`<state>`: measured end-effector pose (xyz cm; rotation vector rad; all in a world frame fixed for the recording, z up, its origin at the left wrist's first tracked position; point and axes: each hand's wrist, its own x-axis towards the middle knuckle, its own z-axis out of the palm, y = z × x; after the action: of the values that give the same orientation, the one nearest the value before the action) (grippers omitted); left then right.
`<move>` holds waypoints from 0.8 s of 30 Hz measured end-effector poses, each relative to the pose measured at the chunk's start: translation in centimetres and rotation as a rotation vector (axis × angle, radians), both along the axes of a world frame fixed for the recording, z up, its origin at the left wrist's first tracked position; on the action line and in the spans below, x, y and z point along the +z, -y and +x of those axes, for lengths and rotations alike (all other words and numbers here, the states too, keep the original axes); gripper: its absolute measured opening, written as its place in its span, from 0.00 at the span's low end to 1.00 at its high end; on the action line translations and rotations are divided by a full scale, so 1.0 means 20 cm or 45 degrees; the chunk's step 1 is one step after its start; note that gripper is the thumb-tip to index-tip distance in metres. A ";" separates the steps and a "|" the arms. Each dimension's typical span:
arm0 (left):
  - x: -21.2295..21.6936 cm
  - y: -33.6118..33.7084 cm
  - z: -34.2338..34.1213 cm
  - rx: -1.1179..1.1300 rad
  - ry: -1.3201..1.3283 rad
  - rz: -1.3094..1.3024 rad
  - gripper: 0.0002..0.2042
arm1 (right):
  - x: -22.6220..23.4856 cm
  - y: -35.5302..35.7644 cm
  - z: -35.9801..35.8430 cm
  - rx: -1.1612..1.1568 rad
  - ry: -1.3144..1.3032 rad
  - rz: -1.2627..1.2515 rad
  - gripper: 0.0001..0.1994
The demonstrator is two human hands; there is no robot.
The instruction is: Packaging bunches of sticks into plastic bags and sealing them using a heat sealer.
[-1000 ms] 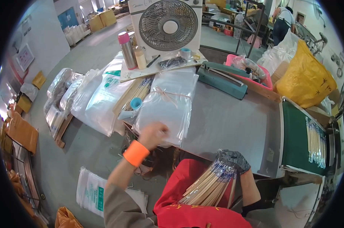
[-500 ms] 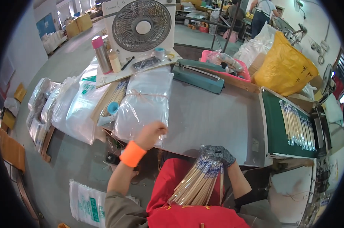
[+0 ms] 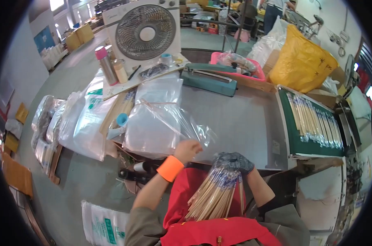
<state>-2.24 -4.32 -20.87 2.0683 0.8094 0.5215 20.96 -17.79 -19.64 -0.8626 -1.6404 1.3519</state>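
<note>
My right hand [image 3: 234, 162], in a dark grey glove, grips a bundle of wrapped chopsticks [image 3: 215, 192] by their blue-printed ends. The bundle hangs over my red apron [image 3: 181, 197], its bare-wood ends fanned downward. My bare left hand [image 3: 188, 151], below an orange wristband [image 3: 170, 168], is closed at the table's front edge on a clear plastic bag [image 3: 192, 125]. That bag is partly lifted and drawn rightward off a stack of flat clear bags [image 3: 151, 131], tied with a string. My left fingertips are partly hidden.
A green conveyor belt [image 3: 309, 148] on the right carries a row of wrapped chopsticks [image 3: 317, 121]. Behind the grey table [image 3: 243, 119] are a teal bag sealer [image 3: 208, 82], a pink basket [image 3: 257, 75] and a yellow sack [image 3: 303, 61]. A box fan [image 3: 147, 35] and steel flask [image 3: 106, 67] stand back left.
My left hand has moved right, and a clear bag from the stack is now pulled along with it. The right hand still holds the chopsticks. More chopsticks lie on the belt.
</note>
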 end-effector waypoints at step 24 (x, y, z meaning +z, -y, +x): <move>-0.11 0.75 -0.14 0.484 0.324 0.229 0.21 | -0.29 0.82 -0.29 -0.953 0.388 -0.111 0.31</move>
<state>-5.03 -19.38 -23.03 1.9581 1.0360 1.0780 15.25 -34.15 -25.47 -1.5960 -1.2595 0.7882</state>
